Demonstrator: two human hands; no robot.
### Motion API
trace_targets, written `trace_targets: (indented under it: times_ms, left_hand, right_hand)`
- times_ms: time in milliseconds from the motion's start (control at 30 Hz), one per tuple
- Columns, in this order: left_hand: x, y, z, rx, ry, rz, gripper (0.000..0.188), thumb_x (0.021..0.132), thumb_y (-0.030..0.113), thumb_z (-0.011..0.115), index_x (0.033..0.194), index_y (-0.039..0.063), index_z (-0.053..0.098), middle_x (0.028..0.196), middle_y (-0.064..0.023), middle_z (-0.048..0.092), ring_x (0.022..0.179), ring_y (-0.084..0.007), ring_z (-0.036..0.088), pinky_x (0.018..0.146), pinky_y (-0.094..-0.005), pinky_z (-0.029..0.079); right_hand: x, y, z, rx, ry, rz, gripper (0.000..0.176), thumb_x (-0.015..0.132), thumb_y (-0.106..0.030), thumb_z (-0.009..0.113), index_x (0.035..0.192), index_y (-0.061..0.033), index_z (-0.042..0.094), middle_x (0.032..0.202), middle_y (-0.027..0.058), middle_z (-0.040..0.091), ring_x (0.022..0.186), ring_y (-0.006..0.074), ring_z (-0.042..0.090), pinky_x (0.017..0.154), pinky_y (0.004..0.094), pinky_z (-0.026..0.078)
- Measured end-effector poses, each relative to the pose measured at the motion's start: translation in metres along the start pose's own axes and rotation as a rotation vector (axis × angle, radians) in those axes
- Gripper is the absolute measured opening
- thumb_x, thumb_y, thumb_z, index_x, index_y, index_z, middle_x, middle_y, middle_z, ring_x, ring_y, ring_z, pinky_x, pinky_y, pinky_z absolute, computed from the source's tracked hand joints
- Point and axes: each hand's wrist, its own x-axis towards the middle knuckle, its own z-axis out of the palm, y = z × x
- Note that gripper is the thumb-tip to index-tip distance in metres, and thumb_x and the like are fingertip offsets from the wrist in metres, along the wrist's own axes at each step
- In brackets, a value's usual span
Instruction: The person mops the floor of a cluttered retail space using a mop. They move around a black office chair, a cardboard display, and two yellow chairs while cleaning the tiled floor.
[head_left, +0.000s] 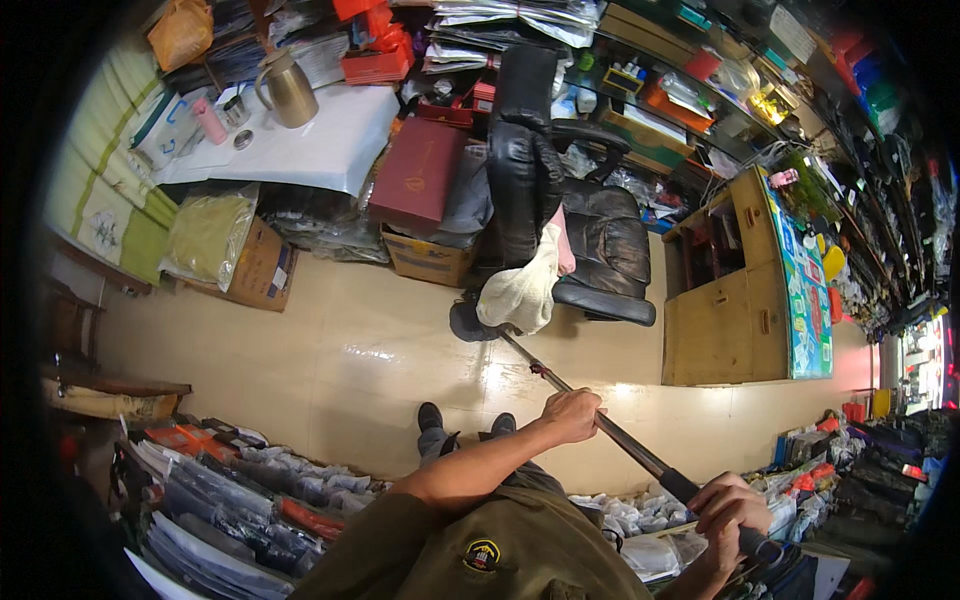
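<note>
My left hand (572, 416) is closed around the middle of a metal mop pole (634, 448), in front of my torso. At the lower right, my right hand (729, 517) grips the dark foam sleeve near the pole's upper end. The pole slants up and left to the foot of a black leather office chair (606, 232). Its far end lies by the chair's base, partly hidden under a cream cloth (517, 300) that hangs beside the seat. Wet, shiny patches show on the tiled floor (375, 360) around it.
A wooden cabinet (712, 330) stands right of the chair. Left are cardboard boxes (266, 270), a maroon box (416, 172) and a white-covered table (337, 139) with a metal jug (289, 90). Bagged goods (225, 502) are stacked close behind me.
</note>
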Motion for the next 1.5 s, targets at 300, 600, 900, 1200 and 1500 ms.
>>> trace_targets:
  times_ms: [300,600,900,1200,1500]
  left_hand:
    - [-0.051,-0.027,-0.050,-0.064,0.197,-0.128,0.012,0.086,0.016,0.066,0.089,0.005,0.067,0.100,-0.0177,0.068,0.097,-0.0400,0.067,0.084,-0.0498,0.053]
    - [-0.148,-0.086,-0.124,-0.035,0.417,-0.368,0.015,0.086,0.019,0.065,0.096,0.008,0.067,0.106,-0.0163,0.068,0.101,-0.0379,0.067,0.087,-0.0492,0.053]
    - [-0.266,-0.225,-0.185,0.075,0.709,-0.538,0.031,0.094,0.034,0.066,0.084,0.005,0.068,0.095,-0.0187,0.067,0.091,-0.0419,0.065,0.080,-0.0497,0.052]
    - [-0.345,-0.311,-0.208,0.128,0.852,-0.916,0.047,0.083,0.024,0.078,0.123,0.006,0.063,0.144,-0.0218,0.052,0.120,-0.0447,0.059,0.100,-0.0489,0.050]
    - [-0.261,-0.244,-0.165,0.240,0.366,-0.639,0.016,0.076,0.020,0.071,0.090,0.013,0.077,0.107,-0.0179,0.071,0.101,-0.0374,0.069,0.087,-0.0466,0.056]
  right_hand:
    - [0.047,0.011,0.034,0.317,-0.213,-0.139,0.044,0.094,-0.031,0.073,0.058,-0.0095,0.057,0.054,0.0047,0.061,0.050,0.0223,0.061,0.052,0.0297,0.049]
    - [0.083,-0.010,0.141,0.445,-0.447,-0.056,0.047,0.094,-0.033,0.071,0.057,-0.0087,0.054,0.054,0.0077,0.059,0.053,0.0261,0.062,0.054,0.0343,0.051]
    - [0.069,0.012,0.297,0.577,-0.768,-0.014,0.037,0.104,-0.026,0.057,0.073,-0.0071,0.052,0.071,0.0110,0.062,0.077,0.0301,0.065,0.075,0.0449,0.055]
    - [0.021,0.064,0.425,0.658,-0.925,0.005,0.017,0.101,-0.004,0.061,0.084,0.0020,0.060,0.086,0.0088,0.060,0.100,0.0290,0.061,0.100,0.0438,0.048]
    - [0.039,0.074,0.279,0.586,-0.803,0.205,0.019,0.102,-0.005,0.058,0.084,0.0009,0.062,0.086,0.0111,0.064,0.098,0.0284,0.063,0.102,0.0470,0.049]
